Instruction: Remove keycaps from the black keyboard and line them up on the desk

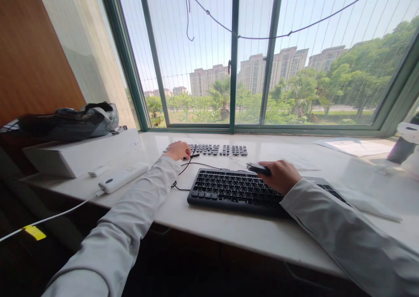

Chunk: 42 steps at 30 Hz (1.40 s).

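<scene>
**Pulling keycaps, one hand on the tool and one on the rows**

Sleeves of pale grey cloth fill the lower part of the frame, one from the lower left, one from the lower right. Between them, at lower centre, the black keyboard (pixel 234 191) lies on the white table (pixel 209 227), its cable trailing off toward the left.

Resting on the keyboard's upper right part, the right hand (pixel 280 176) is closed around a small dark tool (pixel 258 168) whose tip pokes out to the left. Just above centre left, the left hand (pixel 178 150) is curled into a loose fist at the left end of the rows of loose keycaps (pixel 218 149), which are laid out beyond the keyboard toward the window; what it pinches, if anything, I cannot tell.

To do this step well, my judgement is that the tool should meet a key squarely and lift straight up, since a tilted pull could strain the stem. The heel of the right hand on the board should steady it. Keeping the loose caps in their rows, in keyboard order, would likely spare sorting them.

At the left edge lie a white box (pixel 81 155) and a white remote-like device (pixel 122 177).
</scene>
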Each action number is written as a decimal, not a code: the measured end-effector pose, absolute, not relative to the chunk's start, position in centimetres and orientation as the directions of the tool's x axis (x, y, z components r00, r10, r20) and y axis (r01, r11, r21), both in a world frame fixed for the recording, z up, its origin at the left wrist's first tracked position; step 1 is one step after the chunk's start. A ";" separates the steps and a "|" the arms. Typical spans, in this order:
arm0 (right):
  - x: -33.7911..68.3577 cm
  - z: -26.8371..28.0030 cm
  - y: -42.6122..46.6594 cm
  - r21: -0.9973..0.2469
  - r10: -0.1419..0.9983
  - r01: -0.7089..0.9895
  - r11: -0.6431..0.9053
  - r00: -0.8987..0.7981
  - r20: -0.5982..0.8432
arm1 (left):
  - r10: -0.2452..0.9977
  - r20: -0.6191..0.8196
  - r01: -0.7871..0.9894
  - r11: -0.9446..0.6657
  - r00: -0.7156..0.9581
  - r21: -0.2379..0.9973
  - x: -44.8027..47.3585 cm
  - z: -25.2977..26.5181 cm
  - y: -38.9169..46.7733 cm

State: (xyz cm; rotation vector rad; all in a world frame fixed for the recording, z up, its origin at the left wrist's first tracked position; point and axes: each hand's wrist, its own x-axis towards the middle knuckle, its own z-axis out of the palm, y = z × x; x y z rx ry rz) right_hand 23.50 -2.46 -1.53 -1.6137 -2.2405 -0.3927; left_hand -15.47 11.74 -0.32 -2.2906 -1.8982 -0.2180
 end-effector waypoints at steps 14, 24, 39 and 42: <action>23.4 -1.5 -2.5 0.029 0.855 0.951 0.307 -0.289 0.431 | 0.943 0.251 0.976 -0.206 0.217 -0.070 -14.9 -0.1 11.3; 23.4 -1.4 -2.6 0.028 0.852 0.951 0.309 -0.289 0.436 | 0.937 0.246 0.968 -0.235 0.249 -0.087 -14.6 0.1 10.9; 23.4 -1.4 -2.5 0.039 0.854 0.949 0.312 -0.299 0.425 | 0.920 0.269 0.958 -0.284 0.286 -0.048 -14.5 -0.1 11.0; 23.4 -1.4 -2.5 0.040 0.853 0.948 0.317 -0.303 0.426 | 0.936 0.209 0.959 -0.282 0.284 -0.041 -14.6 -0.4 11.4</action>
